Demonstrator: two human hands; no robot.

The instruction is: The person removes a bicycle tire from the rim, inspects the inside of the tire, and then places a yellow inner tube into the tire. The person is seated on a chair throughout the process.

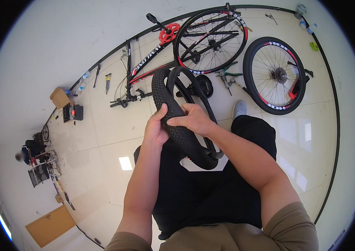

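In front of me, above my lap, I hold a black knobby bicycle tire (198, 150). My left hand (157, 125) is closed on its left side, with the thumb against the tread. My right hand (190, 120) grips it a little to the right, thumb laid across the tread and fingers curled over it. A thinner black loop at the tire's upper right is part of it or an inner tube; I cannot tell which. Beyond the tire a round black pump or similar object (203, 86) lies on the floor, partly hidden.
A bicycle frame (148, 58) and wheel (213, 44) lie ahead, pliers and tools (227, 79) beside another wheel (278, 75) at right. Screwdriver-like tools (107, 83), an open cardboard box (59, 97) and a toolbox (73, 112) are left. Another person (29, 152) is at far left.
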